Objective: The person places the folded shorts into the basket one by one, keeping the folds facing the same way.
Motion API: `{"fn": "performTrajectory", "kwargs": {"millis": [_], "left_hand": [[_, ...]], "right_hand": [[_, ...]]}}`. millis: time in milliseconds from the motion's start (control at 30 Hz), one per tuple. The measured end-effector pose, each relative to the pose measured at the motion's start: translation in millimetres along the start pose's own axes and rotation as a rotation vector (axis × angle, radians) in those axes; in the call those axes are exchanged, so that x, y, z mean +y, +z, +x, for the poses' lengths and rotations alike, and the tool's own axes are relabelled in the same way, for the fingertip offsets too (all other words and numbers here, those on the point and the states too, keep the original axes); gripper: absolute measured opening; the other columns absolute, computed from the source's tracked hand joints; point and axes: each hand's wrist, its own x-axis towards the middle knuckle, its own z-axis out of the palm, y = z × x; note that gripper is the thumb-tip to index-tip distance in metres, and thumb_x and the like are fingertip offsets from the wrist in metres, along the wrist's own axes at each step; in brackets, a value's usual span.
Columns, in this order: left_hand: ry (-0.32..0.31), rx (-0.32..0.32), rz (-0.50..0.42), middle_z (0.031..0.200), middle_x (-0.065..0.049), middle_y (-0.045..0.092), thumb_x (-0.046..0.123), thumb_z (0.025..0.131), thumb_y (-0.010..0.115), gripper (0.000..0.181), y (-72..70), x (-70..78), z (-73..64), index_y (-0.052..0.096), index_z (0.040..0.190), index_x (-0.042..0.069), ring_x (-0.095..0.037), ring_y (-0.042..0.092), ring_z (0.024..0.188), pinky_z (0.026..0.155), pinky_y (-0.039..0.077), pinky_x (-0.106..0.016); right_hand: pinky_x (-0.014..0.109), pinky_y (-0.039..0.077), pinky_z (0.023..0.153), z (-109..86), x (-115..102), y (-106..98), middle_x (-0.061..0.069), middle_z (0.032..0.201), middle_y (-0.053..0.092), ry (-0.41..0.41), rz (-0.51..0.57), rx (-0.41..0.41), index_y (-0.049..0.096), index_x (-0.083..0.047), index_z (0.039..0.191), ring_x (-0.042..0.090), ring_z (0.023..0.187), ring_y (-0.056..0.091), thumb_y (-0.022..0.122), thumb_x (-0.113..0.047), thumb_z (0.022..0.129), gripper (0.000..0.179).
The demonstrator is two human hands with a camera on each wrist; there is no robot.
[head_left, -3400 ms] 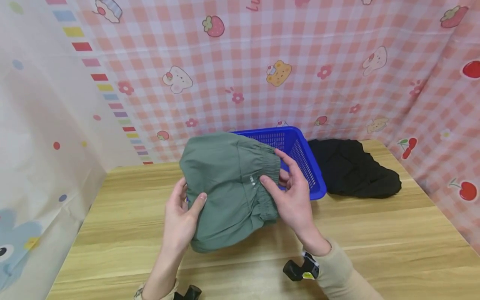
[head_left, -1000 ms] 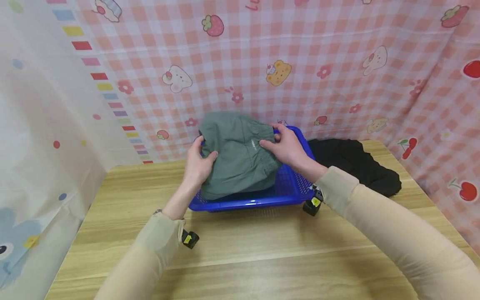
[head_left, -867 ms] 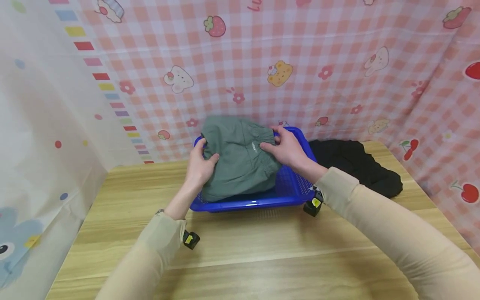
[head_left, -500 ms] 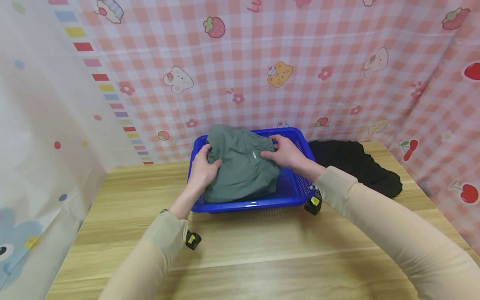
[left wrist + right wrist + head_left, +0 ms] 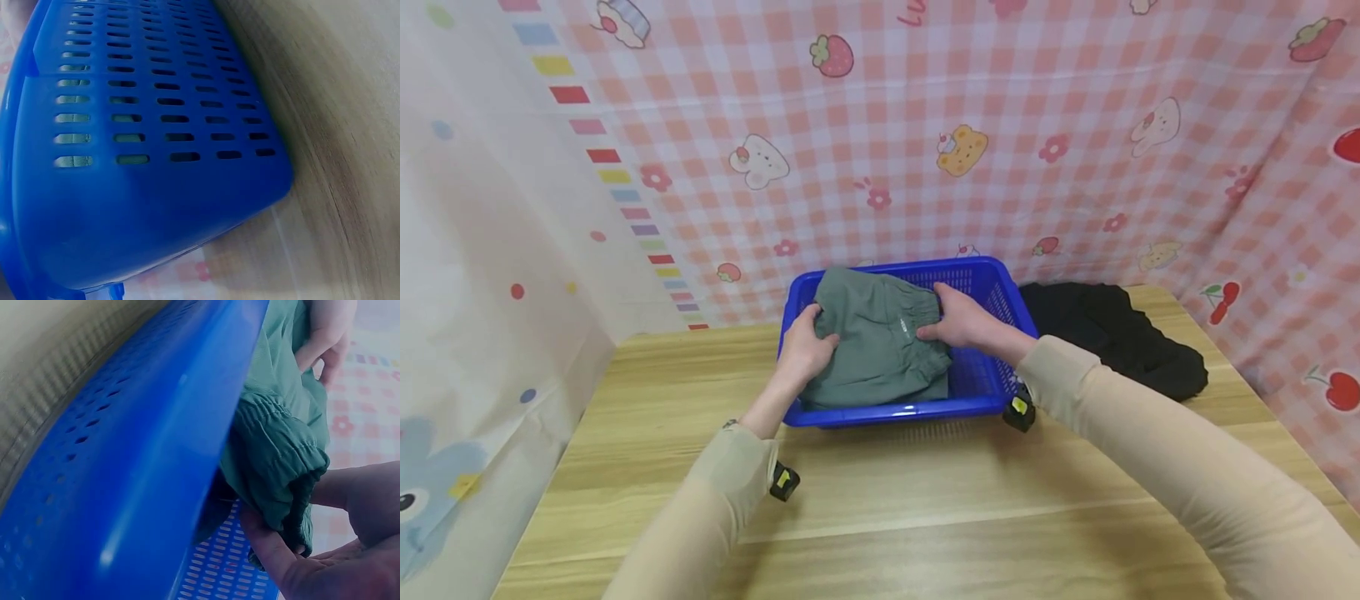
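Folded green shorts (image 5: 872,350), with a gathered elastic waistband and a small white print, lie within the blue plastic basket (image 5: 917,410). My left hand (image 5: 803,346) holds their left edge, thumb on top. At the waistband on the right, my right hand (image 5: 958,318) grips with its thumb above. The right wrist view shows the waistband (image 5: 275,440) between the fingers and thumb of that hand (image 5: 356,550). In the left wrist view the slotted basket wall (image 5: 125,200) fills most of the picture, and green cloth shows through some slots.
A crumpled black garment (image 5: 1112,337) lies right beside the basket, on the wooden table (image 5: 895,500). Behind stands a pink checked curtain (image 5: 850,125), with a white curtain (image 5: 490,250) on the left. A small black wrist camera (image 5: 1019,408) hangs by the basket's front right corner.
Over the last seconds both hands have carried the shorts forward from in front of the basket, then lowered them into it. The black garment and the basket have stayed in place.
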Motion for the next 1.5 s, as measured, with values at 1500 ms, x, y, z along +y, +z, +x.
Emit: {"fn": "performTrajectory", "kwargs": {"millis": [1500], "left_hand": [[0.167,-0.237,0.455,0.174,-0.031,0.01,0.056,0.094,0.073,0.107,1.9,0.5,-13.5,0.02,0.166,-0.003,-0.051,0.027,0.159,0.13,0.032,-0.058]], "right_hand": [[0.056,0.024,0.133,14.1,4.8,-9.3,0.041,0.169,0.016,-0.282,-0.392,-0.315,0.019,0.017,0.16,0.052,0.16,0.022,0.086,-0.04,0.085,0.115]]}}
